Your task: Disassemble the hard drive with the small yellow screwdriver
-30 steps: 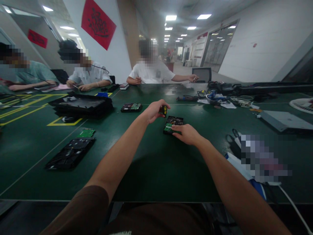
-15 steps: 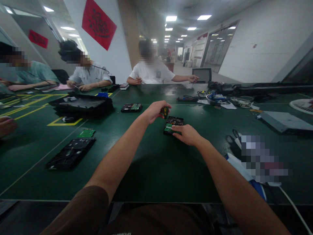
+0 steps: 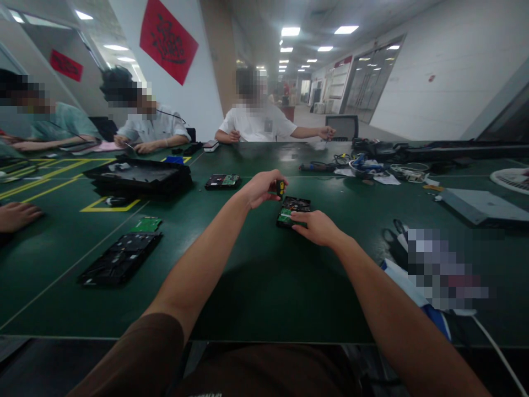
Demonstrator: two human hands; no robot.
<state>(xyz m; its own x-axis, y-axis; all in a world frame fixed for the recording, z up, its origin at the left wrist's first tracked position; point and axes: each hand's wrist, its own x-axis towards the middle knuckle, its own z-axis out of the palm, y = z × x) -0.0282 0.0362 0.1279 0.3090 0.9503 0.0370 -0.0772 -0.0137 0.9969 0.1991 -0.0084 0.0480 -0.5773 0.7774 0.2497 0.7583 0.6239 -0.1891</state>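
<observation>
My left hand [image 3: 264,188] is closed around a screwdriver [image 3: 280,188] with a black-and-yellow handle, held upright just beyond a hard drive [image 3: 298,204]. The shaft and tip of the tool cannot be made out. The hard drive lies on the green table, its dark metal half facing away from me and its green circuit board [image 3: 285,215] nearer. My right hand [image 3: 316,226] grips the drive's near right side, fingers over the board and thumb lower at the edge.
Another hard drive [image 3: 223,181] lies beyond my left forearm. To the left are a black plastic frame [image 3: 120,259], a loose green circuit board [image 3: 147,224] and black trays [image 3: 140,177]. A grey metal box [image 3: 483,205] and cables [image 3: 366,165] are at right. Several people sit around; a co-worker's hand [image 3: 20,216] rests far left.
My hands stay nearly in place; the screwdriver handle has turned slightly in my left fingers. At the far left, the co-worker's hand has come further into view and lies flatter.
</observation>
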